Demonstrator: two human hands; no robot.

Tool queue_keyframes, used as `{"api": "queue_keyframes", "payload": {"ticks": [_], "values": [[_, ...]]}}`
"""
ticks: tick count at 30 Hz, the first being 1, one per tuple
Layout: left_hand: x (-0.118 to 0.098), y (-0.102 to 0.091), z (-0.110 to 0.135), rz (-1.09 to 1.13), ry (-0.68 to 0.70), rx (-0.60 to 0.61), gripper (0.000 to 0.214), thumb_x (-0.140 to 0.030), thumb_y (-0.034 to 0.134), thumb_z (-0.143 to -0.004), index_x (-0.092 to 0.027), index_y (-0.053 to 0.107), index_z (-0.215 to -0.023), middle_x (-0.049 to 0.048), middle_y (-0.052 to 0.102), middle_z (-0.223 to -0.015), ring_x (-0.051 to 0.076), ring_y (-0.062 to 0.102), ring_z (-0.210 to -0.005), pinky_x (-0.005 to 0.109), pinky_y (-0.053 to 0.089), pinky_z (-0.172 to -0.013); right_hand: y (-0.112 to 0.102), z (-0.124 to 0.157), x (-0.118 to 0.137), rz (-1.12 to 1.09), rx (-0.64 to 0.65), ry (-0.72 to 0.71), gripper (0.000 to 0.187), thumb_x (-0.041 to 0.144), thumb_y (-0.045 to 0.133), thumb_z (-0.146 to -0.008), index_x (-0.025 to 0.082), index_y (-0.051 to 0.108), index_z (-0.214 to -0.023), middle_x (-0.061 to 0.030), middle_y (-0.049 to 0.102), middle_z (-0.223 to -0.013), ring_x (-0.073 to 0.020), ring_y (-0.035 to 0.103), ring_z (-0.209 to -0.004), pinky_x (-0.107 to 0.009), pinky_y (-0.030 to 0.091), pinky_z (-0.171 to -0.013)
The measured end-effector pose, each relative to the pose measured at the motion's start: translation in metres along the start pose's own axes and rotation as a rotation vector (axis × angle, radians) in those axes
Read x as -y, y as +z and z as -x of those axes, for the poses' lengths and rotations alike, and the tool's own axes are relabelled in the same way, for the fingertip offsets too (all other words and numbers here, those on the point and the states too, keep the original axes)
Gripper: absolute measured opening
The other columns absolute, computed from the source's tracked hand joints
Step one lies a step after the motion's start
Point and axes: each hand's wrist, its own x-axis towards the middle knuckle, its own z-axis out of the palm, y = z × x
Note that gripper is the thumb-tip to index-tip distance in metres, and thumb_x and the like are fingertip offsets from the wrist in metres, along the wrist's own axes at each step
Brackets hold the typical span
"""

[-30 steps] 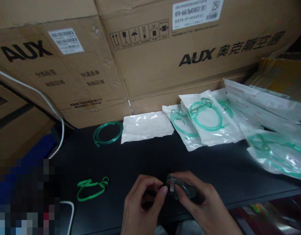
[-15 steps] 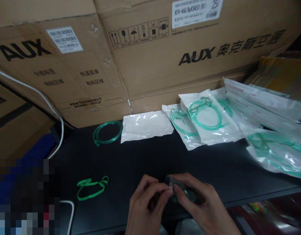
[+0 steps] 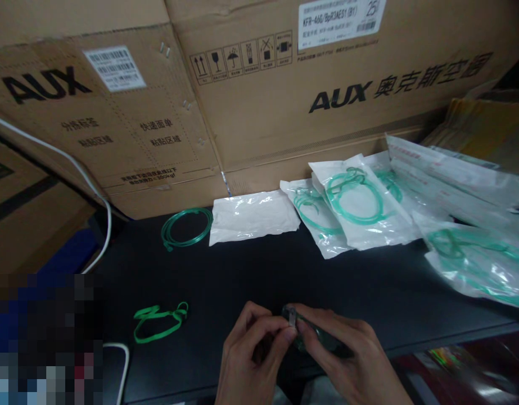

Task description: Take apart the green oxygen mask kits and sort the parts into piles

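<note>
Both my hands meet at the front edge of the black table [image 3: 259,275]. My right hand [image 3: 352,360] is wrapped round a small clear greenish plastic piece [image 3: 314,334] with a pale clip at its near end. My left hand [image 3: 253,360] pinches that end with thumb and forefinger. A flat green strap [image 3: 158,320] lies on the table to the left of my hands. Farther back lie a coil of green tubing [image 3: 185,226] and an empty white pouch [image 3: 253,216].
Several sealed pouches with green tubing [image 3: 360,202] are spread over the right half of the table. Large AUX cardboard boxes [image 3: 284,90] wall off the back. A white cable [image 3: 90,191] hangs at the left. A blurred patch covers the lower left corner.
My hands have slid slightly down and toward me with the plastic piece; the left fingers have closed tighter on its end. Nothing else on the table has moved.
</note>
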Motion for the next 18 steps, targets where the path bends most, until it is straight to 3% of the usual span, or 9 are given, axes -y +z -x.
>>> {"api": "queue_keyframes", "payload": {"ticks": [7,18], "values": [[0.0015,0.0020,0.0004,0.015,0.006,0.005,0.011,-0.030,0.073,-0.093,-0.030,0.082,-0.088,-0.0016,0.060,-0.080,0.011,0.055,-0.063,0.021,0.040,-0.057,-0.0009,0.0008,0.0011,0.004,-0.009,-0.077,0.035,0.008,0.070,-0.087,0.026,0.083,-0.113,-0.0048,0.086,-0.103,-0.0185,0.083,-0.085,-0.019,0.065,-0.077],[0.0026,-0.0054,-0.0011,-0.071,0.062,-0.011,0.004,-0.030,0.079,-0.089,-0.028,0.078,-0.093,-0.0008,0.063,-0.088,0.011,0.059,-0.063,0.021,0.048,-0.055,-0.0097,-0.0066,0.0048,0.081,0.187,0.199,0.027,0.033,0.062,-0.101,0.028,0.082,-0.119,-0.0049,0.083,-0.115,-0.0285,0.080,-0.105,-0.036,0.065,-0.091]]}}
